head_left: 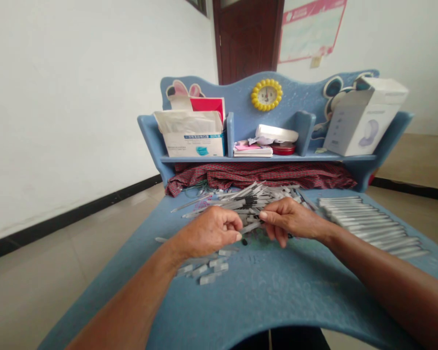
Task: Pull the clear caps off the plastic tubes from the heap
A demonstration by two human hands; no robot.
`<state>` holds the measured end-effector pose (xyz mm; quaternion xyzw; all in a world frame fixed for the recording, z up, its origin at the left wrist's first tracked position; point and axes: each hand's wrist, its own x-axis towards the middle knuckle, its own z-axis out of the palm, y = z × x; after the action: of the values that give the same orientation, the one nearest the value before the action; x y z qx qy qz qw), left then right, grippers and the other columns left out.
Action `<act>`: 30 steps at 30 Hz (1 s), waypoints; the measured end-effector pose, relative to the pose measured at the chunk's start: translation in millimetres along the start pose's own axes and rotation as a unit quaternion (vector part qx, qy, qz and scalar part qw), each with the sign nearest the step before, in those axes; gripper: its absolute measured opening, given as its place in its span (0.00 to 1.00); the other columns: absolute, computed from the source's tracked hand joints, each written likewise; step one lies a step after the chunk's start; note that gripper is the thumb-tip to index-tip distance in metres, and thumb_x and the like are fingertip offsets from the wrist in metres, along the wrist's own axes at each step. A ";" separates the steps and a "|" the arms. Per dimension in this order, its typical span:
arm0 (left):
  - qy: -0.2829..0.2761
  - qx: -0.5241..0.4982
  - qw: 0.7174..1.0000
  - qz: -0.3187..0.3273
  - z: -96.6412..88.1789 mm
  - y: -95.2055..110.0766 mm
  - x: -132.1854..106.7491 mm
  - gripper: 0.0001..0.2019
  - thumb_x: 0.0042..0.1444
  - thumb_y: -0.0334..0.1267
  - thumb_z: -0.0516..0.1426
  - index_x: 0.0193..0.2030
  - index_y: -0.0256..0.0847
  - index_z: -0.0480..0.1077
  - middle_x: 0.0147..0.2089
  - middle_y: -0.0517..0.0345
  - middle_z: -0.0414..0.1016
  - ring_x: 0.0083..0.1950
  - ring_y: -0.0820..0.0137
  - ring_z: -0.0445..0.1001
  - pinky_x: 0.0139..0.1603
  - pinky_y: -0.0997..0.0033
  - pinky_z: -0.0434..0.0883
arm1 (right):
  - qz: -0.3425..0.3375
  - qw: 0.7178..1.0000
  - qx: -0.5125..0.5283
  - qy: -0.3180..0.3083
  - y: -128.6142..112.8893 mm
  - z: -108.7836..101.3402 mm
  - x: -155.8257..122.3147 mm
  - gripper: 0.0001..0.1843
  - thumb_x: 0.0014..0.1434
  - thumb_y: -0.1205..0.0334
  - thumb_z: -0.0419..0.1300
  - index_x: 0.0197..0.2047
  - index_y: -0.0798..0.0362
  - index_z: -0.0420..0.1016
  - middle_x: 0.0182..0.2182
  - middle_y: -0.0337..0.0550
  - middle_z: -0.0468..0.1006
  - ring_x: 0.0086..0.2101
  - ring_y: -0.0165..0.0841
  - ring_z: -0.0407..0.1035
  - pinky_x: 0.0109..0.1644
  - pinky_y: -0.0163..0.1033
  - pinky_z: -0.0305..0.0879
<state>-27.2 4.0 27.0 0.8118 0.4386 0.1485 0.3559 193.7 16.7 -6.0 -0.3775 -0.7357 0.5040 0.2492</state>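
Observation:
A pale, translucent pen (251, 227) spans the gap between my two hands. My left hand (211, 232) is closed round its left end, and the hidden part runs into the curled fingers. At the other end, the thumb and fingers of my right hand (290, 218) pinch close together on it. Behind both hands lies a loose pile of pen parts (248, 197), clear tubes mixed with black pieces. Several clear pen caps (209, 278) are scattered below my left wrist. To the right, beyond my right forearm, pens (365, 221) lie side by side in a neat row.
The blue desk (263, 291) has a raised shelf at the back. On it stand a mask box (195, 143), a white carton (365, 119), papers (253, 151) and a red tin (283, 149). A checked cloth (259, 174) lies under the shelf. A yellow clock (266, 95) hangs above.

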 end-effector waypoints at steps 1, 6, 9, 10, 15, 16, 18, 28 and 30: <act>0.000 0.000 1.000 -0.002 -0.3 0.4 0.1 0.05 0.47 0.36 0.55 0.29 0.36 0.70 0.19 0.69 0.57 0.22 0.78 0.56 0.25 0.78 0.55 | 0.002 1.000 -0.005 0.000 0.2 -0.1 0.1 0.24 0.57 0.43 0.53 0.24 0.57 0.66 0.14 0.35 0.70 0.13 0.24 0.65 0.15 0.26 0.57; -0.010 0.003 1.000 0.003 -1.9 1.4 0.5 0.05 0.47 0.35 0.56 0.29 0.36 0.70 0.20 0.69 0.58 0.22 0.78 0.57 0.24 0.78 0.55 | -0.002 1.000 0.017 -0.014 0.2 -0.3 -0.1 0.22 0.53 0.43 0.57 0.28 0.56 0.67 0.18 0.35 0.72 0.14 0.24 0.66 0.15 0.27 0.58; -0.015 0.000 1.000 0.004 -1.9 1.4 0.5 0.05 0.48 0.35 0.55 0.29 0.36 0.70 0.19 0.69 0.58 0.22 0.78 0.56 0.24 0.78 0.55 | 0.019 1.000 0.016 -0.015 -0.2 -0.2 -0.1 0.25 0.56 0.41 0.53 0.26 0.57 0.67 0.16 0.36 0.71 0.13 0.24 0.65 0.14 0.26 0.57; -0.015 0.000 1.000 0.003 -1.7 1.4 0.5 0.05 0.48 0.35 0.55 0.29 0.36 0.70 0.19 0.69 0.57 0.21 0.79 0.56 0.24 0.78 0.55 | 0.018 0.999 0.025 -0.014 -0.2 0.0 0.0 0.24 0.55 0.41 0.54 0.28 0.57 0.67 0.16 0.36 0.71 0.13 0.24 0.65 0.14 0.27 0.57; -0.010 -0.002 1.000 0.000 -0.5 1.7 0.5 0.05 0.47 0.36 0.56 0.29 0.36 0.70 0.19 0.69 0.57 0.21 0.79 0.56 0.24 0.79 0.54 | 0.008 0.999 0.037 -0.014 -0.7 1.1 0.6 0.22 0.53 0.43 0.57 0.29 0.56 0.66 0.17 0.35 0.72 0.13 0.24 0.66 0.15 0.27 0.59; -0.010 -0.003 1.000 0.000 -0.4 1.7 0.5 0.05 0.47 0.36 0.56 0.29 0.36 0.70 0.19 0.69 0.57 0.21 0.79 0.56 0.24 0.79 0.55 | 0.016 0.999 0.030 -0.014 -0.9 1.2 0.7 0.24 0.55 0.41 0.54 0.27 0.56 0.66 0.16 0.36 0.72 0.13 0.24 0.66 0.14 0.27 0.58; -0.010 -0.004 1.000 -0.001 -0.2 1.4 0.9 0.05 0.47 0.36 0.56 0.29 0.36 0.70 0.19 0.69 0.57 0.22 0.79 0.56 0.24 0.79 0.55 | 0.021 0.999 0.025 -0.012 -1.2 1.1 0.7 0.25 0.56 0.40 0.52 0.26 0.57 0.66 0.16 0.36 0.72 0.13 0.24 0.66 0.14 0.26 0.57; -0.005 0.005 1.000 0.016 1.1 -0.2 1.8 0.04 0.48 0.33 0.55 0.29 0.35 0.70 0.19 0.69 0.58 0.22 0.79 0.56 0.23 0.79 0.55 | 0.012 0.999 0.039 -0.017 1.4 1.0 0.5 0.22 0.55 0.43 0.56 0.28 0.57 0.67 0.18 0.36 0.72 0.14 0.24 0.66 0.15 0.26 0.58; -0.003 0.009 1.000 0.020 1.6 0.5 1.6 0.04 0.48 0.32 0.55 0.30 0.34 0.70 0.19 0.69 0.58 0.21 0.79 0.57 0.23 0.79 0.55 | 0.004 0.999 0.046 -0.014 0.6 2.2 0.6 0.20 0.53 0.45 0.59 0.29 0.56 0.67 0.18 0.34 0.72 0.14 0.23 0.66 0.16 0.26 0.59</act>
<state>-25.2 4.4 26.0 0.8243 0.4222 0.1495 0.3463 191.9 16.1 -7.4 -0.3614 -0.7135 0.5439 0.2539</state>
